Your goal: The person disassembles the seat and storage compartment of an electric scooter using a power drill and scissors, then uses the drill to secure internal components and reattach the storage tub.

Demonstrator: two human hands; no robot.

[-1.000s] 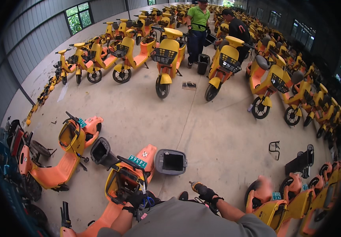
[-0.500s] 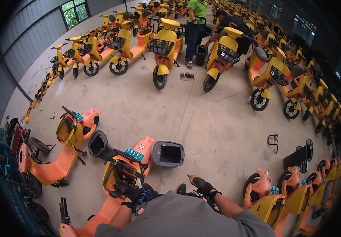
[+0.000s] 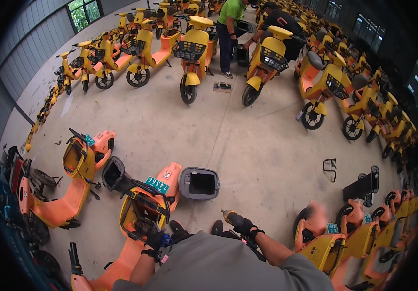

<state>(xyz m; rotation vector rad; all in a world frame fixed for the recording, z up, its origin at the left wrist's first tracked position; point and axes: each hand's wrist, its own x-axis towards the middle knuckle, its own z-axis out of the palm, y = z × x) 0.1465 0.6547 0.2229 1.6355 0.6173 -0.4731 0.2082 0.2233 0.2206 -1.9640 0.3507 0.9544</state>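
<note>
My left hand (image 3: 154,239), in a black glove, is at the near edge of the open under-seat compartment (image 3: 143,212) of an orange and yellow electric scooter (image 3: 127,252). Its fingers blend into dark parts there, so their grip is unclear. Something blue (image 3: 166,239) shows beside that hand. My right hand (image 3: 245,227), also gloved in black, is closed round a cordless power drill (image 3: 230,217), held out in front of my body and pointing up and left. A grey storage bin (image 3: 199,183) lies beside the scooter's rear, its opening upward.
Another dark bin (image 3: 114,170) leans by the scooter. A second stripped scooter (image 3: 68,194) stands at left; several more (image 3: 323,245) line the right. A black metal bracket (image 3: 330,169) and a black box (image 3: 361,186) lie on the floor. Two co-workers (image 3: 231,24) bend between parked scooters ahead.
The whole view has shifted slightly left and up. The co-worker in green has bent down, and the black bin between the two co-workers has tilted. My right hand keeps the drill.
</note>
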